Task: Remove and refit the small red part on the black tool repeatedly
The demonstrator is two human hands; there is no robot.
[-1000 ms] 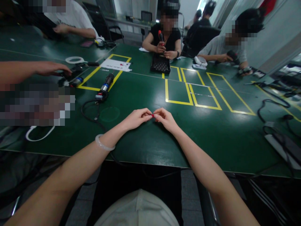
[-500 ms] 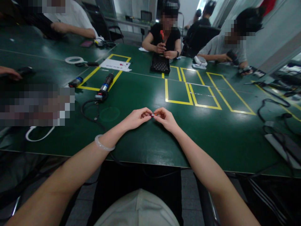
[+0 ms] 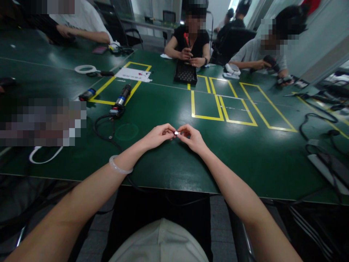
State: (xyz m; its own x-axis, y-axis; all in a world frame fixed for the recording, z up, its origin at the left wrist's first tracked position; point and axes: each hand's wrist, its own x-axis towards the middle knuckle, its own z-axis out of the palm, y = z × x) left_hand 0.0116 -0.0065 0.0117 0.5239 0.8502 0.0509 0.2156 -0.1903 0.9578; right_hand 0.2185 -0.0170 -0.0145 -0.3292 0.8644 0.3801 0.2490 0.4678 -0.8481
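Between my fingertips, above the near part of the green table (image 3: 174,167), is a tiny shiny piece (image 3: 177,133), bright white on top with dark edges. Its kind is too small to make out. My left hand (image 3: 160,136) pinches it from the left, thumb and forefinger closed on it. From the other side my right hand (image 3: 192,137) pinches it as well. Both hands meet at the piece, and the fingertips hide most of its ends. A pale bangle (image 3: 119,166) circles my left wrist.
A black cylindrical tool (image 3: 123,97) with a cable lies to the left, near another blue-banded cylinder (image 3: 87,94). Yellow tape outlines (image 3: 208,118) mark the table. Across it, a person (image 3: 188,47) works over a black tray (image 3: 185,74). A power strip (image 3: 327,174) lies at right.
The small piece shows a brighter white top than before, as if turned slightly. My hands have hardly moved. At far left, a person's hand has drawn back out of view.
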